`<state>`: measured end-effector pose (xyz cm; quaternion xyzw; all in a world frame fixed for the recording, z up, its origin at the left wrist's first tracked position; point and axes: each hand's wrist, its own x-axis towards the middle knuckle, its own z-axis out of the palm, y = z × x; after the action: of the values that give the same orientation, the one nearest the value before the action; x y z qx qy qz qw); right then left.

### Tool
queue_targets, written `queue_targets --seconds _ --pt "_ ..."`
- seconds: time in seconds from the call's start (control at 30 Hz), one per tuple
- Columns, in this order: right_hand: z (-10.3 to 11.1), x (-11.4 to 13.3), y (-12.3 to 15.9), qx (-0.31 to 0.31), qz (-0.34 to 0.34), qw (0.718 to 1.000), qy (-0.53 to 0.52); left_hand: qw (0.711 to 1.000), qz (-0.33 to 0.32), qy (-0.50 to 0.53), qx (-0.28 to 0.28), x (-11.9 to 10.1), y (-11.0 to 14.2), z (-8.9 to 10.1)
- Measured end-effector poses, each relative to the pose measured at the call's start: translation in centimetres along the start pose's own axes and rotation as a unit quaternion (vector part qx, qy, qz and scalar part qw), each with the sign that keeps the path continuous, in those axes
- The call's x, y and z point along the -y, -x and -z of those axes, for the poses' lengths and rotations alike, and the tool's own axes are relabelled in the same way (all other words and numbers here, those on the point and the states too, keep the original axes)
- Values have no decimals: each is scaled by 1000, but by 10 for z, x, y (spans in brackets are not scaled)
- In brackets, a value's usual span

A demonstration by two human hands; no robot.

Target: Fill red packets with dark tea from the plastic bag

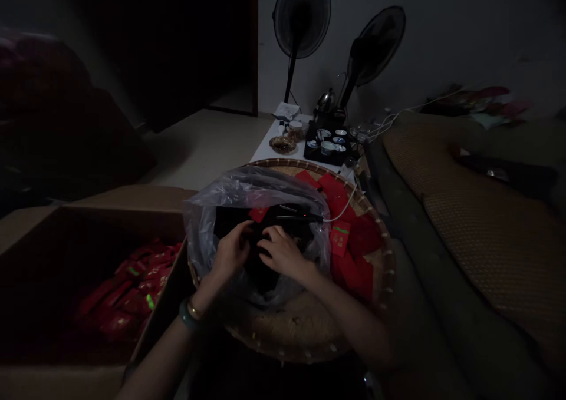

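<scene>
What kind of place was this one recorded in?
Probably a dim living room in a home: two standing fans by the wall, a tea tray with small cups on a low table, and a long seat with a woven mat.

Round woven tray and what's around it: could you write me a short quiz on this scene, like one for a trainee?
1. True or false: the left hand and the right hand are both at the opening of the clear plastic bag on the woven tray.

2. Fill in the blank: the packets in the cardboard box are mostly ____ in colour.

3. Multiple choice: where is the green bangle worn?
A) on the left wrist
B) on the right wrist
C) on both wrists

Key: 1. True. 2. Red. 3. A.
</scene>
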<state>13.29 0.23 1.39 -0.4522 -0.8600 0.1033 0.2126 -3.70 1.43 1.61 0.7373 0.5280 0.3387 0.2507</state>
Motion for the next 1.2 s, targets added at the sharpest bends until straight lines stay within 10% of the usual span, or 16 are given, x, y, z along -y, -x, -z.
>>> queue_targets --seconds 0.2,0.53,0.73,0.9,1.2 --pt "-1 -4 -3 -94 0 995 -44 990 -10 131 -55 8 2 -5" --pt "32 -15 -5 -205 -28 974 -94 934 122 256 220 16 6 -27" --pt "47 -18 -3 -156 -55 972 -167 887 159 334 277 5 3 -22" --pt "49 -15 -2 -148 -76 977 -130 920 131 292 227 6 5 -26" --pt "38 -28 -3 24 -98 986 -130 879 202 378 210 -13 5 -28"
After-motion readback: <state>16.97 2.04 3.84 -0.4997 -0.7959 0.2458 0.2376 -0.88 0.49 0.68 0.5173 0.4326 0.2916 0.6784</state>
